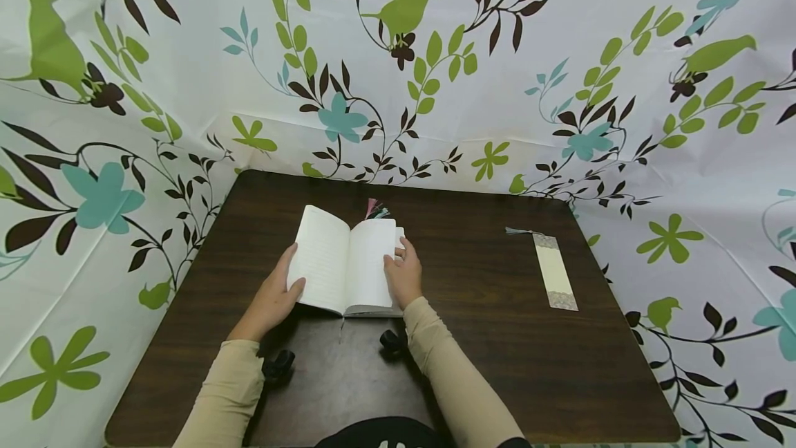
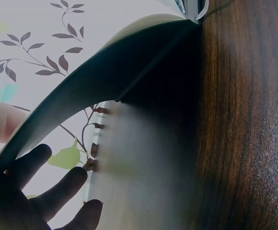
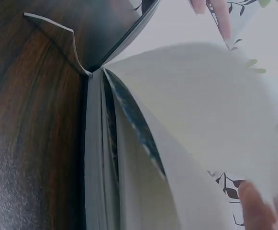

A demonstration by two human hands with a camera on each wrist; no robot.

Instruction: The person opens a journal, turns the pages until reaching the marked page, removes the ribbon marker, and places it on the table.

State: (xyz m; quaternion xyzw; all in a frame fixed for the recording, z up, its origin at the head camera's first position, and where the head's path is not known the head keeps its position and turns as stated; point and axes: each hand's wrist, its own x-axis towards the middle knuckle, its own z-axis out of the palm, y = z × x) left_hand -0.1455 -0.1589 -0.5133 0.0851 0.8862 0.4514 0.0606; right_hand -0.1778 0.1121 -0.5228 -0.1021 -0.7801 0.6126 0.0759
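Note:
An open notebook [image 1: 323,258] with pale, faintly lined pages lies between both hands. My left hand [image 1: 272,297] grips its left cover, thumb over the page; in the left wrist view several fingers [image 2: 64,184] spread beneath the raised dark cover [image 2: 81,79]. At the right edge, my right hand [image 1: 405,274] pinches a page [image 3: 191,96], which bows upward in the right wrist view. Dark patterned strips [image 3: 134,120] stand between the leaves. Pink and teal tassels [image 1: 373,209] stick out past the notebook's top. A thin ribbon [image 3: 73,43] trails from the spine.
A cream bookmark [image 1: 553,272] with patterned ends and a blue-grey tassel [image 1: 518,231] lies on the right of the dark wooden table [image 1: 485,365]. White cloth [image 1: 398,88] printed with birds and leaves surrounds the table's back and sides.

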